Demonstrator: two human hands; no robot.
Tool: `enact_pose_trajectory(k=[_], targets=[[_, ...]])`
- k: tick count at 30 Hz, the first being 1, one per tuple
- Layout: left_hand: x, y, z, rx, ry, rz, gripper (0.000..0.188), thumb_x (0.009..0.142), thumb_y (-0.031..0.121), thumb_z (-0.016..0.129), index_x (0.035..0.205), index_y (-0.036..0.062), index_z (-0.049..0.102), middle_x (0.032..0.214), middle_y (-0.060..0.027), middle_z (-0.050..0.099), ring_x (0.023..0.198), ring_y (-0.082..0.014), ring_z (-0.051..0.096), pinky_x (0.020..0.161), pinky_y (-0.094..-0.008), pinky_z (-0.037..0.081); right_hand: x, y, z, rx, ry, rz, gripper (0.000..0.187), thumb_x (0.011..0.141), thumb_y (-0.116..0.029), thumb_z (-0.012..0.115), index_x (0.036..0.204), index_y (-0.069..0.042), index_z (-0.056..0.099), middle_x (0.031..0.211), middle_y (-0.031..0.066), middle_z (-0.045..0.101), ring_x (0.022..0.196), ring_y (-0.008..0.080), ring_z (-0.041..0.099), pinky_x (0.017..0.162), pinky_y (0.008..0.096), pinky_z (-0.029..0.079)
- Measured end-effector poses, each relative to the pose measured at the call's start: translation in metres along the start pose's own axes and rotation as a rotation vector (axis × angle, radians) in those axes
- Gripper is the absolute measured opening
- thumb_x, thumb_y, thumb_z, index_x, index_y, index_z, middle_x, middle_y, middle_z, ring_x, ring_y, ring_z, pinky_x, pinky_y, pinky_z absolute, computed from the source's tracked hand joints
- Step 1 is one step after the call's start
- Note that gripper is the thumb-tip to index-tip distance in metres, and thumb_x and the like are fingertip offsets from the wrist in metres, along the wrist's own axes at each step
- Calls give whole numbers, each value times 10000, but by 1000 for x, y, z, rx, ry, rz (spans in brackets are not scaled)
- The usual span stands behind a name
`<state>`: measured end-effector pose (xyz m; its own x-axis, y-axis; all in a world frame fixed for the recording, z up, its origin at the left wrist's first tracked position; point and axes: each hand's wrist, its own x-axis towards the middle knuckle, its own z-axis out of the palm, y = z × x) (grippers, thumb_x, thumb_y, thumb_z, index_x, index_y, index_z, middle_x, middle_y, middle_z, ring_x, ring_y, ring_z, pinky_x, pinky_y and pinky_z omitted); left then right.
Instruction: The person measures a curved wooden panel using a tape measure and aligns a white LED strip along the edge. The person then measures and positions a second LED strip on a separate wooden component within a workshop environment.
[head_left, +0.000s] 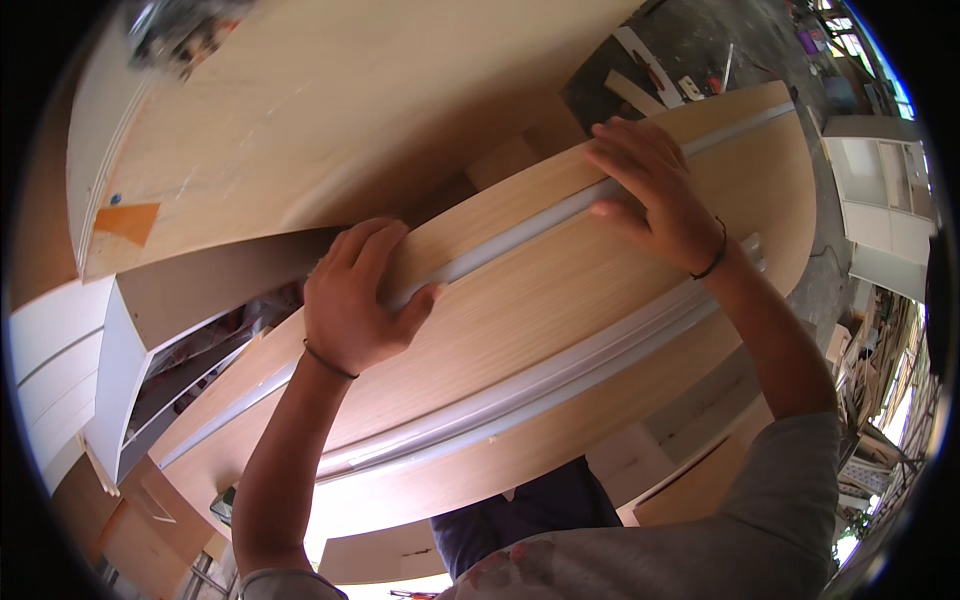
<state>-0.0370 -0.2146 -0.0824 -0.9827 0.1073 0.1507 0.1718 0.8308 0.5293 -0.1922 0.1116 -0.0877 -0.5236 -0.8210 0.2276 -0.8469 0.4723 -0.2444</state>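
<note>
A long light wood-grain panel [470, 350] lies in front of me, bowed by the lens. A grey-white strip [530, 229] runs lengthwise near its far edge. My left hand [357, 295] rests across this strip, thumb apart on the near side and fingers bent toward the panel's far edge; whether the fingertips reach below the edge is hidden. Farther right, my right hand [650, 190] is open over the same strip, its fingers and thumb spread. I cannot tell how firmly it touches. A second, wider pale strip [520, 390] with a shiny surface lies nearer my body.
Beyond the panel stands a large pale wooden board [330, 110]. A white-edged cabinet box [115, 380] is on the left. White shelving units [880, 200] stand at the right, with stacked wood scraps [880, 400] below. Offcuts [635, 92] lie on the concrete floor at the far right.
</note>
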Motion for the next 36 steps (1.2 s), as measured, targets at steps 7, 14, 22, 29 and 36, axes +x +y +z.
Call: enact_pose_trajectory(k=[7,14,22,29,36], targets=[[-3,-1,3,-7,19,-30,464,775,243,790,1150,20,631,1065,-197,683,932,-404,681,777,-438,573,-93,102,-20,-180,252,423,454,914,-259,688,1317,-69,602,1390,167,563,1312,363,509,1074,497,395],[-1,0,13,-8,-12,-78,432,819,287,758,1140,24,637,1010,-197,674,916,-416,667,762,-452,553,-140,189,-34,-328,327,840,483,959,-373,584,1357,-99,587,1464,157,512,1363,345,465,1106,507,376],[0,-5,12,61,26,-46,434,788,311,767,1081,17,639,974,-178,670,857,-388,674,721,-440,554,-125,258,-52,-243,235,1301,490,923,-358,537,1385,-200,572,1549,84,439,1451,350,354,1084,686,292],[-13,-18,8,69,-10,-128,495,766,391,762,1050,2,645,947,-191,662,825,-408,662,714,-447,542,-123,331,-69,-125,217,1170,484,905,-332,548,1362,-183,608,1414,152,576,1330,386,506,1089,579,368],[-18,-29,-2,153,-119,-183,560,768,485,730,1044,3,656,948,-195,660,829,-406,661,721,-460,540,-148,344,-70,-113,222,911,376,898,-294,606,1142,-22,695,1143,230,695,1118,403,641,945,449,493]])
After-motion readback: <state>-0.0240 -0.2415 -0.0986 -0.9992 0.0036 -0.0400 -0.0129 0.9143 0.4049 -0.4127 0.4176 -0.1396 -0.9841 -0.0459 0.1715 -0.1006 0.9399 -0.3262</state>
